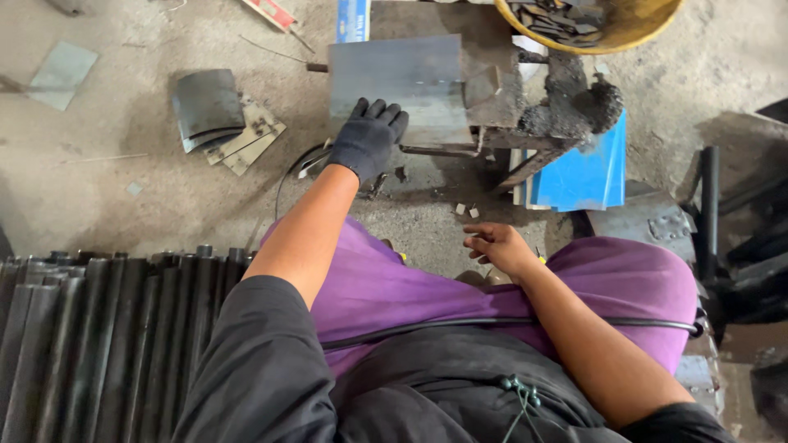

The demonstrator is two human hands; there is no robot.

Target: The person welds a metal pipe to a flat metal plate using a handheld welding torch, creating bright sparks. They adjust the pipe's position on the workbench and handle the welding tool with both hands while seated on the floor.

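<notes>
- Head view, looking down at a seated person's lap, purple trousers and two bare forearms over a dusty concrete floor [123, 180].
- The left hand [368, 138], in a dark knitted glove, reaches forward with the arm nearly straight. Its fingers spread flat on the lower left corner of a grey rectangular sheet-metal plate [398, 82]. The palm presses on the plate and the fingers do not curl round it, so this is a resting touch, not a clenched hold.
- That one plate lies on a low, soot-crusted iron stand [566, 107], straight ahead of the knees, its left half jutting out over the floor.
- The right hand [497, 244] is bare and hovers just above the right knee, wrist bent, fingers loosely curled inward and thumb out. It holds nothing and touches nothing that can be seen.
- One thin black cable [509, 321] runs across the lap under both forearms.
- Left of the plate, apart from the gloved hand, lies a small heap of curved dark metal pieces and flat pale offcuts [226, 123]; the exact number cannot be told.
- At lower left stands one row of dark ribbed metal strips [90, 328], packed side by side, too many to count surely.
- One yellow round basin [624, 29] of dark scraps sits at the top edge, behind the stand.
- One blue flat sheet [587, 168] leans just right of the stand.
</notes>
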